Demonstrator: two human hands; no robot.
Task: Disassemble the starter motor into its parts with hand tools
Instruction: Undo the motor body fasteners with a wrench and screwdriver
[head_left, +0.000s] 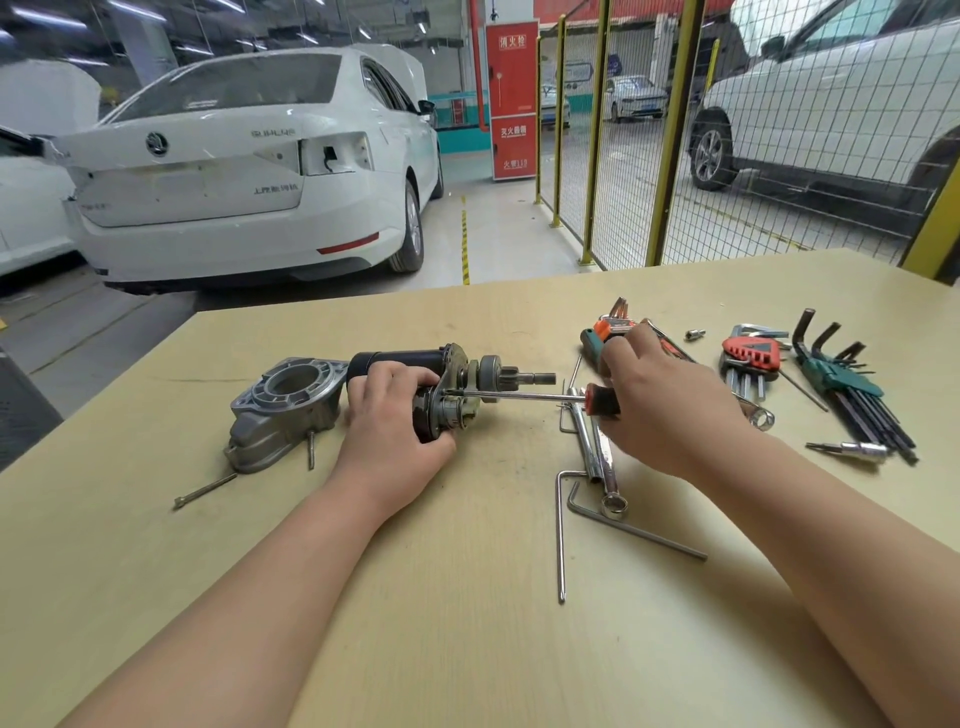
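Head view: left hand (393, 415) gripped starter motor (447, 384) on tabletop (467, 597); right hand (670, 400) clasped screwdriver (524, 397), tip at motor.

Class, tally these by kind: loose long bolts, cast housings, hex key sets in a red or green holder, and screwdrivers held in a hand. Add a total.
Long bolts: 2
Cast housing: 1
Hex key sets, one in a red holder, one in a green holder: 2
Screwdriver, held in the right hand: 1
Total: 6
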